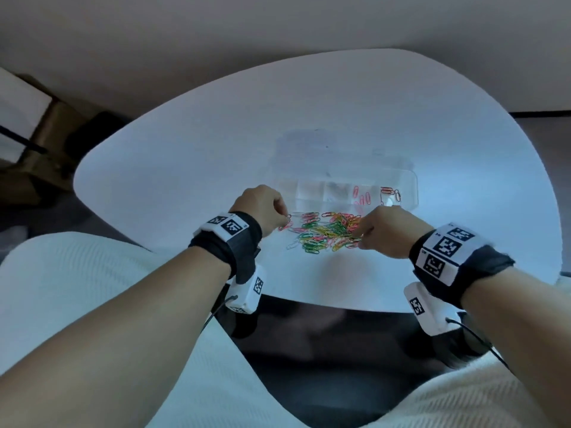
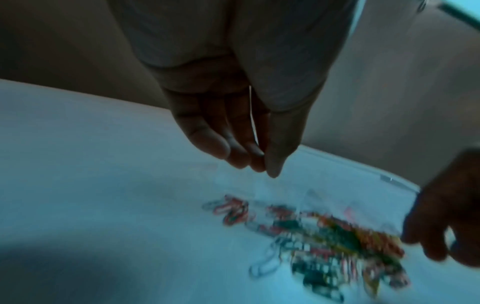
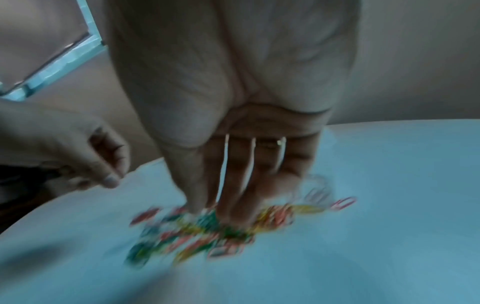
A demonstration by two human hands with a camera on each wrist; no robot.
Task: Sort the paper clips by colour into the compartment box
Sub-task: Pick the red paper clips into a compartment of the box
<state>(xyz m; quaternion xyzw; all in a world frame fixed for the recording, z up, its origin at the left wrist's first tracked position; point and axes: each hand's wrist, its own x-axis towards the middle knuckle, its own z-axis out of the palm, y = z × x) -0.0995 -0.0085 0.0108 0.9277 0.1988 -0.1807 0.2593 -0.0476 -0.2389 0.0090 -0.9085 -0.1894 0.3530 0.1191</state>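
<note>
1. Lying on the white table (image 1: 185, 156) is a pile of paper clips (image 1: 324, 231), red, pink, green, yellow and some pale ones, all mixed up.
2. Just behind the pile sits the clear compartment box (image 1: 312, 188), with its lid open toward the far side.
3. One compartment on the right side of the box holds a few pink clips (image 1: 363, 197). The compartment at the right end holds a few red clips (image 1: 390, 191). The other compartments look blurry, so I cannot tell what is in them.
4. The left hand (image 1: 262, 208) is at the left edge of the pile. Its fingers are bent down close together, with the tips bunched near the thumb. I cannot tell if it holds a clip, because the wrist view is dark and blurry.
5. The right hand (image 1: 384, 230) is at the right edge of the pile. Its fingers (image 3: 233, 185) point straight down with small gaps between them, and the tips touch the clips. The thumb tip also reaches down into the pile. I cannot tell if a clip is pinched there.
6. Both wrists wear black bands with white blocks of black square patterns.
</note>
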